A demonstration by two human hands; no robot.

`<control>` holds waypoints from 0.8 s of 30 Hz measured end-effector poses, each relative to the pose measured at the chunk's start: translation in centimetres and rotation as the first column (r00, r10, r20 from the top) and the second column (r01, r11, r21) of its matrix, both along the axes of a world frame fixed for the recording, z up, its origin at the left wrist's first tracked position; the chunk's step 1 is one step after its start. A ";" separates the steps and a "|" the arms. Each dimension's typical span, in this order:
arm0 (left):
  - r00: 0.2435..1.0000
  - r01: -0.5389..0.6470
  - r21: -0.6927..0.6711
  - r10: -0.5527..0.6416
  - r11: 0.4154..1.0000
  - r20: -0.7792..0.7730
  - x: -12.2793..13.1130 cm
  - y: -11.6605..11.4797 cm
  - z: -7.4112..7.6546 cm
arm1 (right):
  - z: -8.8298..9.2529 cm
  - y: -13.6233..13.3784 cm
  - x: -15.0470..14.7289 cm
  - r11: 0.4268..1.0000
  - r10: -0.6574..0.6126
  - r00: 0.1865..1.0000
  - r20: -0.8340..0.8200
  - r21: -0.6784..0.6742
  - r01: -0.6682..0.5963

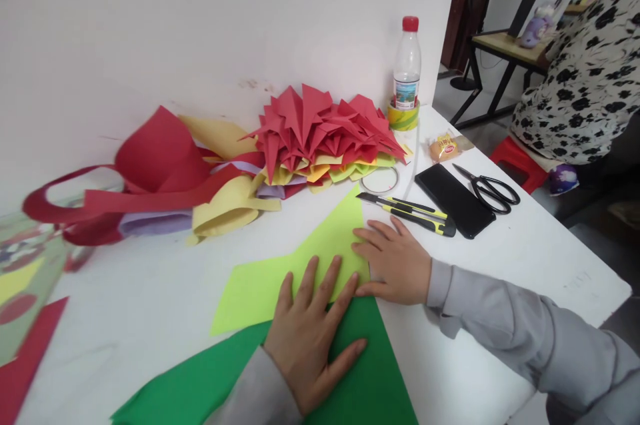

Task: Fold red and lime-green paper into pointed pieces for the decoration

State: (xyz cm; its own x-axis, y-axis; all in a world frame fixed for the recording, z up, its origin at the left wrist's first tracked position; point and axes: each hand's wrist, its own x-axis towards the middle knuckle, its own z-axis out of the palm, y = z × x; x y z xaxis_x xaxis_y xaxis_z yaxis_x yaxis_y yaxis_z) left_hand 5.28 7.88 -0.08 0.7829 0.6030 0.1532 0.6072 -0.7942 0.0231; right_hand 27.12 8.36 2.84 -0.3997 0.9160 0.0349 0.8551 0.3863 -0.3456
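My left hand (316, 338) lies palm down with its fingers spread. It rests across a dark green paper sheet (373, 365), fingertips on a folded light green paper (255, 285). My right hand (400, 264) is open at the right edge of the light green paper, its fingertips touching it and the table beside it. Just beyond that hand lie yellow-and-black utility knives (410, 212). The dark green sheet curls up at its left end, and part of it is hidden under my left hand and sleeve.
Along the wall lie pointed red folded paper (320, 125) and loose red and yellow paper strips (155, 158). At the right are a black phone (453, 198), scissors (487, 188), a wrapped snack (443, 146) and a bottle (407, 65) by tape (403, 118). A person in patterned clothing (580, 72) is nearby.
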 end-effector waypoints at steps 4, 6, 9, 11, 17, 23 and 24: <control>1.000 -0.019 -0.010 0.019 1.000 0.002 0.0 0.1 0.0 | 0.1 0.1 -0.2 0.999 -0.008 1.000 0.004 -0.033 0.008; 0.999 -0.033 -0.011 0.033 0.999 0.000 0.1 0.1 0.1 | 0.2 0.1 -0.3 0.999 -0.008 1.000 0.002 -0.049 0.008; 0.999 -0.049 -0.014 0.048 0.999 -0.014 -0.1 0.5 -0.1 | 0.3 0.1 -0.4 0.998 -0.011 1.000 0.007 -0.061 0.011; 0.998 -0.060 -0.010 0.060 0.998 -0.024 -0.6 1.1 -0.5 | 0.4 0.0 -0.4 0.998 -0.010 1.000 0.013 -0.061 0.011; 0.992 -0.122 0.083 0.125 0.989 -0.030 -2.5 2.8 -1.1 | 0.1 0.1 -0.3 0.998 -0.004 1.000 0.029 -0.067 0.006; 0.996 0.077 0.130 -0.080 0.989 0.024 -1.2 -1.3 0.5 | 0.1 0.1 -0.2 0.998 0.006 1.000 0.027 -0.064 -0.004; 0.995 0.095 0.114 -0.098 0.989 0.029 -1.0 -1.9 0.4 | 0.1 0.1 -0.2 0.998 0.003 0.999 0.033 -0.063 -0.001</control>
State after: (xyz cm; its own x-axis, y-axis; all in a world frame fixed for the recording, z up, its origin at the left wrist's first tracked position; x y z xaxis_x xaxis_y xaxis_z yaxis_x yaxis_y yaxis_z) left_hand 4.32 5.96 0.33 0.8298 0.5022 0.2436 0.5279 -0.8478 -0.0505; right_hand 26.96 8.44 2.94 -0.4019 0.9149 -0.0362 0.8656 0.3668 -0.3409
